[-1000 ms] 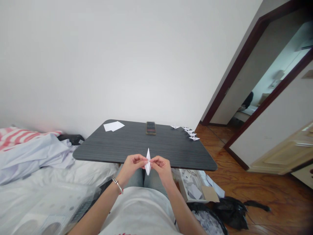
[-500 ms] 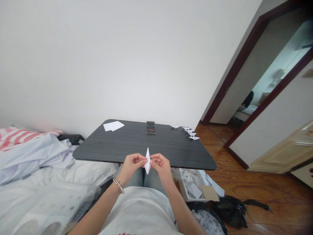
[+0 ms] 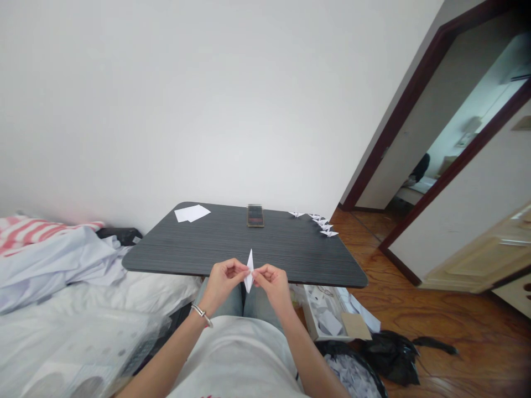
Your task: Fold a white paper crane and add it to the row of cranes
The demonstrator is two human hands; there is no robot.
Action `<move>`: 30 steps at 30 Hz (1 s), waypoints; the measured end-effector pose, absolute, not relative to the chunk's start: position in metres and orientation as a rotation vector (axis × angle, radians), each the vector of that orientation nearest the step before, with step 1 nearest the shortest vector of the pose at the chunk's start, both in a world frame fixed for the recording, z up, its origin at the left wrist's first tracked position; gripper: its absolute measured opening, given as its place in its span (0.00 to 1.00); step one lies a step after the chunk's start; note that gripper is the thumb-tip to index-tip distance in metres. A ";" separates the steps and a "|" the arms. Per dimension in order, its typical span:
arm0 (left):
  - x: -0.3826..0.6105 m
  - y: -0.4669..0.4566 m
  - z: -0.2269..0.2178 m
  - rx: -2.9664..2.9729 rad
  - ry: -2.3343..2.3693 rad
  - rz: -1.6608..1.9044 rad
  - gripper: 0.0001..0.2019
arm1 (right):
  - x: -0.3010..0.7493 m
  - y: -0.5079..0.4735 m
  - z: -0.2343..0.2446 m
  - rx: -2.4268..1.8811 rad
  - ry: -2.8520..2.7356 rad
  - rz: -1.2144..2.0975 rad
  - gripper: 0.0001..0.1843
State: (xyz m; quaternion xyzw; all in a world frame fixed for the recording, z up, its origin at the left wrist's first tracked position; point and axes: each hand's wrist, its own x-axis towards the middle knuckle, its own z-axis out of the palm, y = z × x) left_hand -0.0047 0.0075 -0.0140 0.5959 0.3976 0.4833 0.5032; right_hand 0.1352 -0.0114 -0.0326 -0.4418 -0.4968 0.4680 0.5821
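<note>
A narrow, diamond-shaped piece of folded white paper [image 3: 249, 265] stands upright over the near edge of the dark table [image 3: 215, 243]. My left hand [image 3: 227, 278] pinches its left side between thumb and fingers. On the other side, the fingertips of my right hand [image 3: 270, 279] are closed on its right edge. Several folded paper cranes [image 3: 321, 222] sit along the table's right side. Flat white paper sheets [image 3: 191, 213] lie at the back left.
A phone [image 3: 255, 215] rests at the table's back. Below right are a box of odds and ends [image 3: 327, 318], a black bag of paper scraps [image 3: 352, 376] and another black plastic bag [image 3: 392, 356]. Bedding [image 3: 62, 271] lies at left; a wall stands behind the table.
My right fingers have shifted slightly left and closed more tightly at the paper's edge. The left hand and the folded paper have barely moved.
</note>
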 end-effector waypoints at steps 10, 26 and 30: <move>-0.004 0.007 -0.013 1.442 0.936 1.172 0.08 | 0.134 -0.014 -0.029 -0.991 -1.082 1.137 0.05; -0.004 0.003 -0.002 1.346 0.852 1.124 0.14 | 0.133 -0.013 -0.029 -0.946 -1.143 1.144 0.07; -0.003 0.003 -0.003 1.351 0.844 1.126 0.14 | 0.132 -0.015 -0.028 -0.947 -1.167 1.114 0.07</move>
